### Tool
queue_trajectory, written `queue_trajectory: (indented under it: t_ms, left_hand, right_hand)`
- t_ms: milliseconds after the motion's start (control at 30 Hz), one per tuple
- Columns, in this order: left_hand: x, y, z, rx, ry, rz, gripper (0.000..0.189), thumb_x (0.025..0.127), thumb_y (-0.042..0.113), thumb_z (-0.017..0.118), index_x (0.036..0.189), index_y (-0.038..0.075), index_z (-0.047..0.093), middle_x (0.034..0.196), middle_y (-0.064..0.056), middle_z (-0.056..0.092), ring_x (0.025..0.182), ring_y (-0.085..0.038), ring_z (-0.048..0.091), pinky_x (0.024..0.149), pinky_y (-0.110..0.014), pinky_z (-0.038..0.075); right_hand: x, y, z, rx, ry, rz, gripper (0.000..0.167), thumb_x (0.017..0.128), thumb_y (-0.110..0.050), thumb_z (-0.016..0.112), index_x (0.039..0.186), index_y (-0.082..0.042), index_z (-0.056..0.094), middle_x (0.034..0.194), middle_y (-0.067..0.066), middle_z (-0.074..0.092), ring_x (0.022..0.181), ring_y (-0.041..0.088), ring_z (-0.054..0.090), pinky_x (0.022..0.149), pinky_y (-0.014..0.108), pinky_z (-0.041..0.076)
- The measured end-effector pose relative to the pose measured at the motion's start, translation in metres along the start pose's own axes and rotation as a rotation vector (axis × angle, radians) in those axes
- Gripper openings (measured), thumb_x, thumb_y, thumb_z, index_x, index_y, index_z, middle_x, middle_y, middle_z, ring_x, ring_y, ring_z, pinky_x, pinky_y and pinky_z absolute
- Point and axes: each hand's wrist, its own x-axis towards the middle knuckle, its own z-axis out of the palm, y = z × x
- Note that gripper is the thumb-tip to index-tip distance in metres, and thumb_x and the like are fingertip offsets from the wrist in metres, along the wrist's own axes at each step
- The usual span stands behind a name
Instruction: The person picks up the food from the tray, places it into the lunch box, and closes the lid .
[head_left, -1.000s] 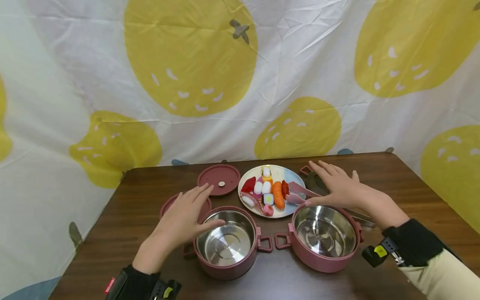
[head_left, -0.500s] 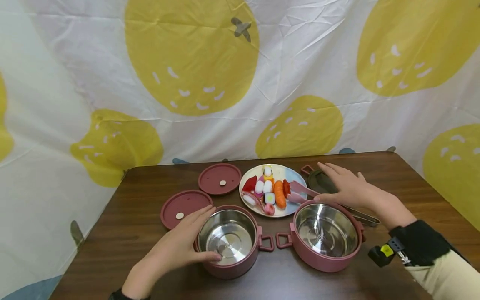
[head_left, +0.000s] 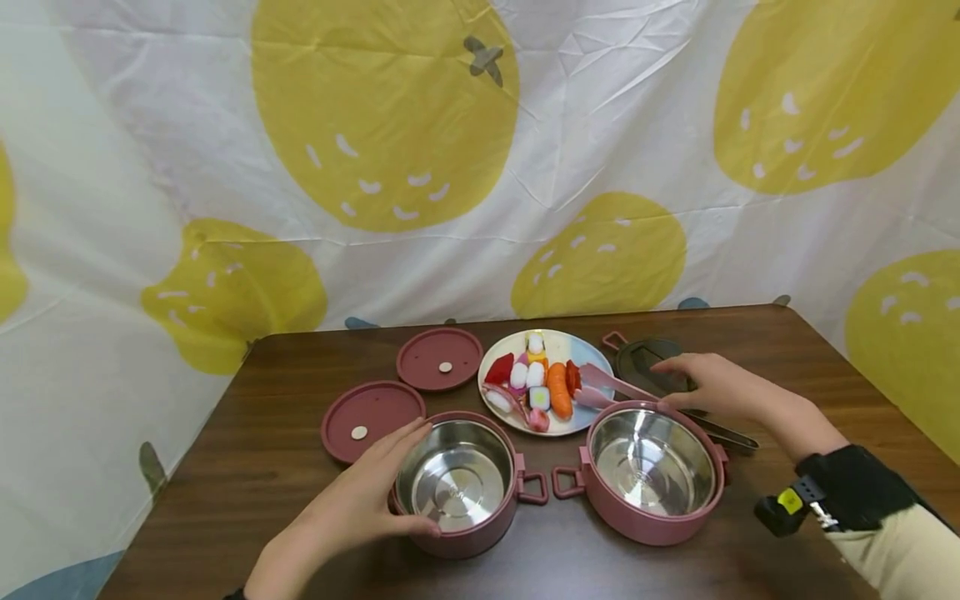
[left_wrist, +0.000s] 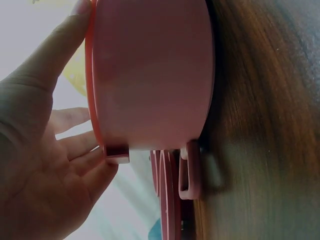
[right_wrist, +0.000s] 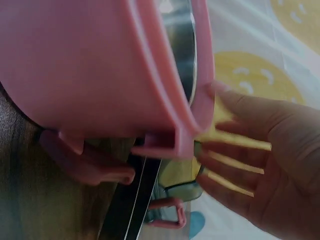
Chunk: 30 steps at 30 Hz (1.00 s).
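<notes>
While left hand (head_left: 358, 507) stays, right hand (head_left: 722, 388) shifted rightward.

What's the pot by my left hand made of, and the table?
Pot lining: probably polished stainless steel, given its bright reflections. Pink outer shell: smooth, soft sheen, perhaps plastic or coated metal. Table: brown grain, slight gloss; wood or laminate, unclear.

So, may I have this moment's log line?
left hand: at left round pink steel-lined pot; right hand: at right round pink steel-lined pot; pots: uncovered
</notes>
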Motion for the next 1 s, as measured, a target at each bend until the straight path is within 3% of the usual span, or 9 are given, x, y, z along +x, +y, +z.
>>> queue_trajectory:
  t_ms: [167,367,533,733,1000]
  left_hand:
    - [0.002,0.001,0.001,-0.012,0.002,0.018,0.107,0.068,0.057,0.084,0.150,0.004,0.040,0.157,-0.017,0.040,0.143,-0.037,0.041,0.112,-0.060,0.038]
    - [0.002,0.000,0.001,-0.004,0.021,0.022,0.107,0.068,0.057,0.085,0.150,0.004,0.041,0.156,-0.018,0.041,0.142,-0.038,0.042,0.111,-0.061,0.039]
    - [0.000,0.000,0.002,0.009,0.034,0.023,0.106,0.068,0.058,0.084,0.149,0.004,0.042,0.156,-0.018,0.041,0.142,-0.037,0.043,0.111,-0.060,0.040]
    - [0.002,0.001,0.004,-0.001,0.027,-0.002,0.106,0.068,0.058,0.083,0.151,0.006,0.041,0.159,-0.014,0.038,0.145,-0.034,0.040,0.114,-0.057,0.038]
    - [-0.001,0.001,0.002,0.010,0.021,-0.002,0.104,0.068,0.055,0.084,0.150,0.007,0.042,0.159,-0.014,0.038,0.144,-0.035,0.040,0.113,-0.058,0.038]
  right_hand:
    - [-0.007,0.015,0.001,0.078,-0.005,-0.005,0.046,0.098,-0.027,0.063,0.132,0.004,0.059,0.120,0.019,0.068,0.111,0.037,0.065,0.089,0.051,0.056]
    - [-0.008,0.030,0.018,0.129,-0.055,-0.055,0.043,0.090,-0.010,0.071,0.129,0.005,0.060,0.109,0.011,0.070,0.097,0.024,0.066,0.080,0.037,0.060]
    - [-0.004,0.033,0.031,0.067,0.006,-0.106,0.039,0.087,-0.013,0.074,0.123,-0.003,0.065,0.091,-0.006,0.062,0.083,0.008,0.054,0.069,0.022,0.050]
    - [-0.004,0.033,0.031,-0.007,0.045,-0.108,0.032,0.086,-0.018,0.076,0.116,-0.008,0.068,0.095,-0.007,0.065,0.087,0.007,0.056,0.074,0.026,0.052]
    - [-0.004,0.027,0.017,-0.016,0.027,-0.084,0.035,0.090,-0.012,0.067,0.122,-0.001,0.060,0.098,0.001,0.069,0.088,0.012,0.062,0.075,0.033,0.056]
